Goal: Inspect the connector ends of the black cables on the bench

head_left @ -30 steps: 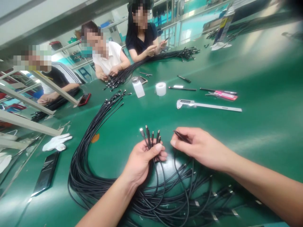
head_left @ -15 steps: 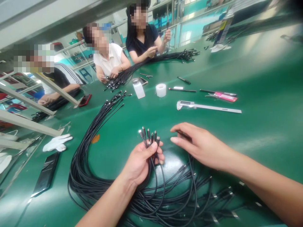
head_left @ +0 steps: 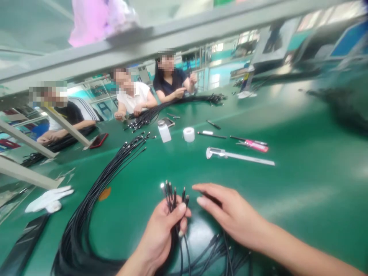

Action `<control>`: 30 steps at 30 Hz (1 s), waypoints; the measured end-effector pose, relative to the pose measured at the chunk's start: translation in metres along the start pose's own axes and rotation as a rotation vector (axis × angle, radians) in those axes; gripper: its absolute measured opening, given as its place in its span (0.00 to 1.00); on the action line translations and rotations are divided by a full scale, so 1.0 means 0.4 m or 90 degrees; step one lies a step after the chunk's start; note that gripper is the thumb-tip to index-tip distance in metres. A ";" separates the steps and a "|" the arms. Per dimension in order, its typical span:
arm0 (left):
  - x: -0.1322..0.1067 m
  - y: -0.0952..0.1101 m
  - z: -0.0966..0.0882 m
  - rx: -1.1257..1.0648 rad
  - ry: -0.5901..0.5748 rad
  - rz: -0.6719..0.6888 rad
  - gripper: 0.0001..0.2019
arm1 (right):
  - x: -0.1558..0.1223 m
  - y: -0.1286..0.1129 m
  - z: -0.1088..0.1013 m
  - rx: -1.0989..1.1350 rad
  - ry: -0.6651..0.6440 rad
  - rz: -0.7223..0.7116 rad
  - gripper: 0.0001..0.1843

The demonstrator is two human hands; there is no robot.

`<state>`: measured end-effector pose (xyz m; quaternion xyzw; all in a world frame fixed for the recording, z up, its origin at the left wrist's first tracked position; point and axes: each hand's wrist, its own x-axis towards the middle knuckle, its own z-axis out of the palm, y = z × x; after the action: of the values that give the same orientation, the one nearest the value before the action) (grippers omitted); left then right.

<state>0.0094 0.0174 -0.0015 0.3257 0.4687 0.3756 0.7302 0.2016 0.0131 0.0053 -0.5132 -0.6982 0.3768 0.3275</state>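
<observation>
Several black cables [head_left: 174, 197] stand in my left hand [head_left: 165, 226], their plug ends poking up past my thumb. A curved bundle of black cables [head_left: 77, 226] sweeps round from the left and passes under my left forearm. Just to the right, my right hand [head_left: 230, 214] is partly closed round a dark cable end [head_left: 213, 199] between thumb and fingers; its exact shape is blurred. Below that hand, a cable [head_left: 226, 249] hangs toward more loose cable ends [head_left: 211, 249] on the green table [head_left: 161, 165].
Ahead lie a digital caliper [head_left: 241, 156], a tape roll [head_left: 189, 134], a white bottle [head_left: 164, 131], and a pink-handled tool [head_left: 255, 145]. A white glove [head_left: 48, 199] and a black pouch [head_left: 24, 245] lie left. Three people sit across, handling cables. A shelf beam [head_left: 172, 38] crosses overhead.
The view has tilted upward, so the table items and both hands appear lower. My hands are slightly closer together, with the cables still in the left one.
</observation>
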 end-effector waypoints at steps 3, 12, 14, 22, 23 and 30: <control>0.002 -0.012 -0.001 0.040 -0.060 0.018 0.19 | 0.000 -0.015 0.005 0.027 -0.016 0.014 0.14; 0.009 -0.006 -0.004 0.098 -0.112 0.032 0.23 | -0.004 -0.020 0.039 0.098 -0.094 0.033 0.10; 0.008 -0.002 -0.006 0.071 -0.065 0.038 0.25 | -0.001 -0.016 0.043 0.093 -0.072 0.030 0.11; 0.013 0.014 -0.031 -0.051 0.007 0.090 0.15 | 0.006 -0.061 0.106 -0.040 -0.173 -0.013 0.07; 0.013 0.018 -0.033 -0.087 0.004 0.088 0.14 | 0.007 -0.069 0.113 -0.043 -0.179 -0.019 0.07; 0.000 0.036 -0.047 -0.213 -0.050 0.138 0.11 | 0.010 -0.079 0.135 0.027 -0.131 0.019 0.08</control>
<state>-0.0116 0.0271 0.0039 0.2632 0.3330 0.5117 0.7470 0.1400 0.0006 0.0058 -0.4750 -0.7123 0.4468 0.2596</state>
